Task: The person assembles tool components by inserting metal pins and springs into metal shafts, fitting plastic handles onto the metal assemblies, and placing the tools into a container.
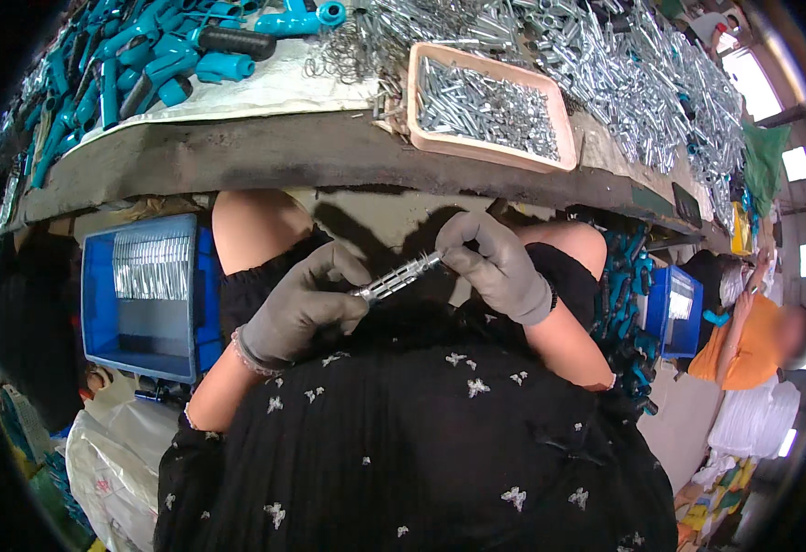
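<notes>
Above my lap, a shiny slotted metal tube (398, 279) slants up toward the right. My left hand (306, 304), in a grey glove, is closed round the tube's lower left end. At its upper right end my right hand (495, 267), gloved alike, pinches with thumb and forefinger. Whether a small part sits in that pinch is hidden by the fingertips. Beyond both hands, on the bench edge, stands a pale pink tray (492, 155) filled with small metal pins or screws.
The worn bench edge (237, 152) runs across in front of me. Teal tool housings (159, 60) pile up at left, loose metal tubes (624, 83) at right. A blue crate (141, 345) with silvery parts stands left of my knees. At right are another blue crate (670, 313) and a person in orange (743, 340).
</notes>
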A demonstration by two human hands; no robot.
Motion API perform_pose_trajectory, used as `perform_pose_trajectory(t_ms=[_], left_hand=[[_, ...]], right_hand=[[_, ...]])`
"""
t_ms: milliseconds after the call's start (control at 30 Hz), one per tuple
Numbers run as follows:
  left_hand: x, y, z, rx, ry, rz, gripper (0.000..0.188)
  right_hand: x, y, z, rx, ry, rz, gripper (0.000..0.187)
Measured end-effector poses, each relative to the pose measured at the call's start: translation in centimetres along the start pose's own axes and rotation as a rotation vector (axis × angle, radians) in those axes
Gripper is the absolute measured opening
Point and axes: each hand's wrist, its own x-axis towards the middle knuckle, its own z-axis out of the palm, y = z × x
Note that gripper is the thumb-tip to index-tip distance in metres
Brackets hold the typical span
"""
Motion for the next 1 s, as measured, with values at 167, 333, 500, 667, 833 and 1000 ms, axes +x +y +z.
perform_pose_trajectory(t_ms=[167,333,500,667,833,1000], left_hand=[[-0.9,-0.9,-1.1,0.185,0.060,0.182,0.022],[-1.4,-0.2,-1.5,0.140,0.055,0.081,0.020],[-1.1,-0.1,-0.9,0.094,0.055,0.066,0.018],[-0.8,-0.6,-0.7,0.063,0.059,0.019,0.016],[-0.4,-1.0,-0.2,0.089,0.034,0.036,0.018],[-0.6,-0.9,1.3,0.053,0.021,-0.016,0.039]], right_hand=[[1.4,-0.9,1.3,0.140,-0.027,0.021,0.015],[1.6,-1.7,1.9,0.068,0.005,0.015,0.012],[0.6,-2.5,2.2,0.405,0.161,0.229,0.008],[-0.1,-3.5,2.0,0.279,0.185,0.252,0.009],[-1.1,-4.1,2.5,0.350,0.277,0.290,0.008],[-2.0,-3.7,2.6,0.415,0.254,0.312,0.012]])
